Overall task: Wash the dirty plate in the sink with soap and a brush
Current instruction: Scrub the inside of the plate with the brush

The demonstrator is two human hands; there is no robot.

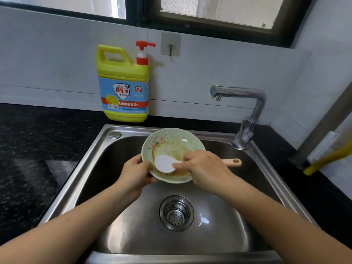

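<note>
Probably slick, the brittle ceramic plate (172, 143) suits a rim hold: left hand (136, 172) fingers pinch its edge over the sink (83, 168); right hand (203, 168) fingers wrap the brush (164, 163).

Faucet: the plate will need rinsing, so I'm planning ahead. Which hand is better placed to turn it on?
Likely the right hand: the faucet stands at the sink's right rear, on its side, and its grip holds only the brush. The left hand holds the plate by its rim.

The pale green flowered plate (172, 142), smeared brown, tilts above the steel sink (80, 180); the white-backed, beige-handled brush (164, 164) lies bristles-down on it; the yellow soap jug (122, 80) stands upright behind.
</note>
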